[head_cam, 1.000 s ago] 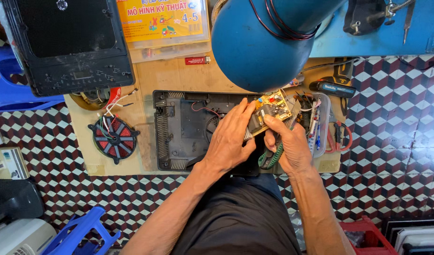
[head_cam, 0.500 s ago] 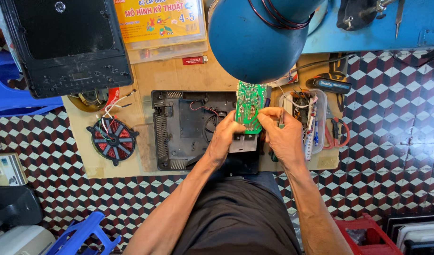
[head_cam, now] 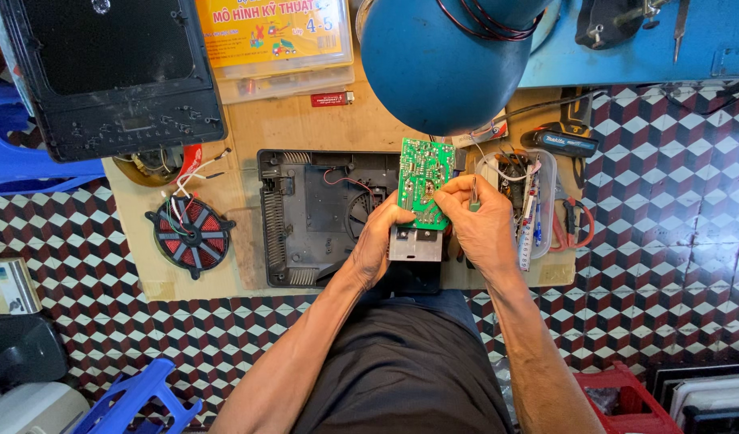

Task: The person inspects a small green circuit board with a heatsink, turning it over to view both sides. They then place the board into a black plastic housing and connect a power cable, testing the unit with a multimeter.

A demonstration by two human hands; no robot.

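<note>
A green circuit board (head_cam: 425, 180) with a grey metal heat sink (head_cam: 415, 243) at its near end is held upright over the open black cooker housing (head_cam: 317, 213). My left hand (head_cam: 381, 241) grips the board's left edge and the heat sink. My right hand (head_cam: 480, 229) holds the board's right edge, with a thin metal tool pinched between its fingers. A red wire runs from the housing toward the board.
A red copper induction coil (head_cam: 191, 232) lies left on the wooden board (head_cam: 305, 128). The black glass top panel (head_cam: 108, 72) lies at back left. A blue lamp shade (head_cam: 446, 60) hangs overhead. A clear tool tray (head_cam: 530, 201) stands right. Blue stool (head_cam: 132, 398) near left.
The circuit board has been turned over from component side to its green solder side and raised upright. Both hands shifted to grip its edges.
</note>
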